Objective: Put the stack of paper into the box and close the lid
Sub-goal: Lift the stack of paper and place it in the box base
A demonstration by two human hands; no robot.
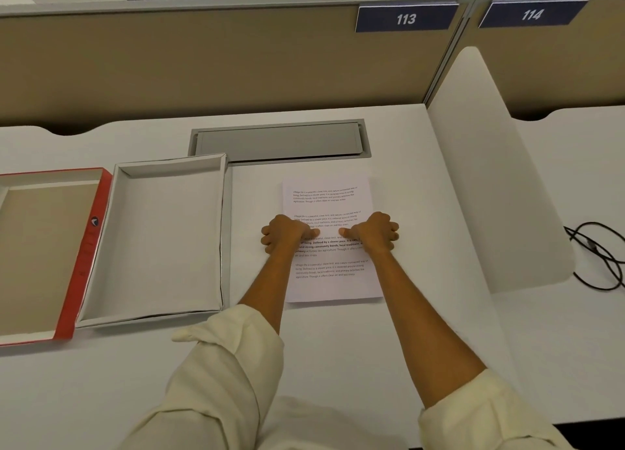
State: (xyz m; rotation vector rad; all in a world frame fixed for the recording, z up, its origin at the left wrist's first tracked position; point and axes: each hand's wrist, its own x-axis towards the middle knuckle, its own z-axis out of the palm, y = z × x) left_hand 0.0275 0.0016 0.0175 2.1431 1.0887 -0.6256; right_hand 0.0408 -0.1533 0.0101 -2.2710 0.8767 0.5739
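A stack of white printed paper (329, 196) lies flat on the white desk, right of centre. My left hand (287, 233) grips its left edge and my right hand (375, 233) grips its right edge, thumbs on top of the sheet and fingers curled at the sides. The open white box (169, 233) stands to the left of the paper with nothing in it. Its red lid (88, 246) lies upside down at the far left, touching the box's left side.
A grey cable hatch (280, 142) is set into the desk behind the box and paper. A white side divider (490, 179) rises on the right, with black cables (602, 257) beyond it. A tan partition (203, 60) closes the back.
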